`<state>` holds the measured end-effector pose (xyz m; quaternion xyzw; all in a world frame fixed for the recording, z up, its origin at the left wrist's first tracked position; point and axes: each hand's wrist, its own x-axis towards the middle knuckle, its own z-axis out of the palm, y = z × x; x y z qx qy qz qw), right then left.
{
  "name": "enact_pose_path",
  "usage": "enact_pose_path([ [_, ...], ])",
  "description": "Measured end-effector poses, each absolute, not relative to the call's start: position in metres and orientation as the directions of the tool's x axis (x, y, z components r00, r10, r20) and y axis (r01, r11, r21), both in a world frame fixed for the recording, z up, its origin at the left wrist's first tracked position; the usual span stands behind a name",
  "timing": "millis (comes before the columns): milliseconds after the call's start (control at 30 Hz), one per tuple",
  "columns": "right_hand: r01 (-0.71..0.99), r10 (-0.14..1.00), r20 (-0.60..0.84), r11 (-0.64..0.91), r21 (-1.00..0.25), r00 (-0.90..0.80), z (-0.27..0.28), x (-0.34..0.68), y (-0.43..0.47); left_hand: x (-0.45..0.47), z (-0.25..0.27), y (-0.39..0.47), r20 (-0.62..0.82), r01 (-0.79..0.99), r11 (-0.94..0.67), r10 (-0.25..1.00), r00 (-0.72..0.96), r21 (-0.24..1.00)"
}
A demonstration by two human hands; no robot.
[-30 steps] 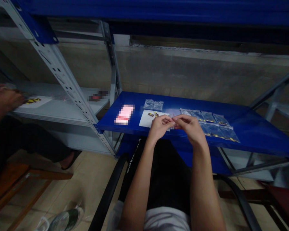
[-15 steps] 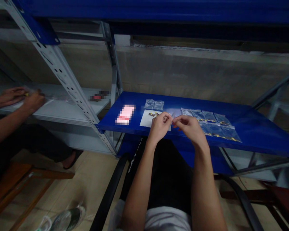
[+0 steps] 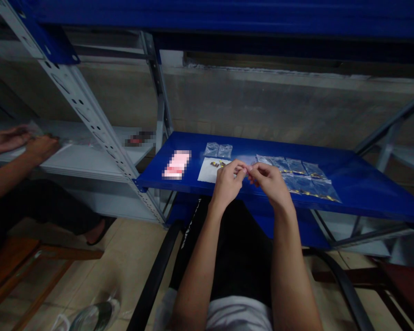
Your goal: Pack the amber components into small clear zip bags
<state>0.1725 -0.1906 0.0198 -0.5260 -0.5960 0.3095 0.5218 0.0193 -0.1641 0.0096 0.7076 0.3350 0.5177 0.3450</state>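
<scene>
My left hand (image 3: 230, 178) and my right hand (image 3: 267, 179) meet fingertip to fingertip over the front edge of the blue shelf. Both are pinched closed on a small clear plastic bag, which is almost wholly hidden by the fingers now. Under and left of my left hand lies a white sheet (image 3: 207, 173) with several small dark-and-yellow pieces (image 3: 214, 164) on it. Behind the sheet are two flat clear bags (image 3: 218, 150). To the right of my right hand, clear bags with small yellow and dark pieces in them (image 3: 310, 186) lie in two rows.
A blurred pink-and-white item (image 3: 177, 164) lies at the left of the blue shelf (image 3: 372, 184). A metal upright (image 3: 79, 105) parts it from a grey shelf, where another person's hands (image 3: 37, 142) work. A chair armrest (image 3: 157, 276) flanks me; a plastic bottle (image 3: 93, 316) is on the floor.
My hands stay together, fingertips now closer, with the clear bag between them less visible. The view has shifted slightly. The other person's hands have moved a little.
</scene>
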Motion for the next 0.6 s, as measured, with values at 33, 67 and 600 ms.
enact_pose_path([
  [33, 0.296, 0.949, 0.299, 0.258, -0.92, 0.101, 0.021, 0.172, -0.191, 0.02, 0.009, -0.164, 0.5, 0.116, -0.534, 0.835, 0.229, 0.837],
  [67, 0.294, 0.948, 0.302, 0.261, -0.92, 0.104, 0.021, 0.171, -0.191, 0.02, 0.009, -0.164, 0.5, 0.125, -0.533, 0.837, 0.222, 0.837],
  [600, 0.566, 0.904, 0.395, 0.242, -0.788, 0.164, 0.02, 0.16, -0.19, 0.01, 0.014, -0.165, 0.549, 0.393, -0.588, 0.807, 0.217, 0.707],
])
